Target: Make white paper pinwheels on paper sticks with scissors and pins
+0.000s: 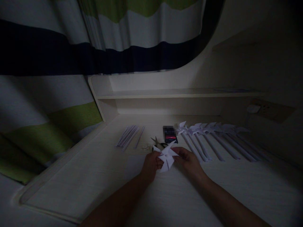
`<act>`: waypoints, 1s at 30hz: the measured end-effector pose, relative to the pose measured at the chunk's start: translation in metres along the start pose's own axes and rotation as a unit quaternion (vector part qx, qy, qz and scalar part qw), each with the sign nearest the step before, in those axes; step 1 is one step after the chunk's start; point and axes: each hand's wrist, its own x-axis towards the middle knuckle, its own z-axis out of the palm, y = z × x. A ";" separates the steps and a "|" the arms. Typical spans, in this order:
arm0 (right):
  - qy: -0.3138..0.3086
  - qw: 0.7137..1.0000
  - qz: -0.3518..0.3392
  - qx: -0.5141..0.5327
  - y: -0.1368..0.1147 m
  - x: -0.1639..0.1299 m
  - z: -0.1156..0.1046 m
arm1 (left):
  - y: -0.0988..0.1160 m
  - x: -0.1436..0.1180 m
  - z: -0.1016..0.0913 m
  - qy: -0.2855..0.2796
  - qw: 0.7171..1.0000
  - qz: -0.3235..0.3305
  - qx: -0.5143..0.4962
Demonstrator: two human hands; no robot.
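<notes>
Pinwheel (167,156) of white paper is being held between both hands just above the desk (94,176), its face turning up toward the camera and its folded blades spreading outward all round, so no single long axis is showing; one blade tip is pointing away from the person, another down toward the wrists. The left hand (150,164) is pinching the wheel's left edge with fingers closing narrowly on the paper, and the right hand (188,160) is gripping the right edge the same way, thumb lying on top.

The desk is lying pale and wood-grained under dim light, with a raised lip running along its left side. Beyond the hands a shelf (177,93) is spanning the back wall, and a striped curtain (71,47) in white, green and dark blue is hanging over the left and top of the view.

Just past the fingertips, scissors (158,142) are lying flat, and a small dark phone (169,135) is sitting a little farther off. To the right of the right hand, a row of finished pinwheels on sticks (208,138) is lying side by side, heads toward the shelf, sticks slanting right toward the person. Left of the left hand and farther back, a bundle of bare sticks (129,136) is resting, slanting the other way.
</notes>
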 end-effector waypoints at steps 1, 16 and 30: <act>0.004 1.000 0.001 -0.002 -0.001 0.000 -0.001 | 0.001 0.000 -0.001 -0.003 1.000 -0.004 0.009; 0.042 0.996 0.072 0.041 -0.012 0.000 -0.006 | 0.008 -0.006 -0.006 -0.138 0.986 -0.048 0.080; 0.028 0.995 0.080 0.045 -0.017 -0.003 -0.003 | 0.001 -0.004 -0.004 -0.103 0.991 0.006 0.087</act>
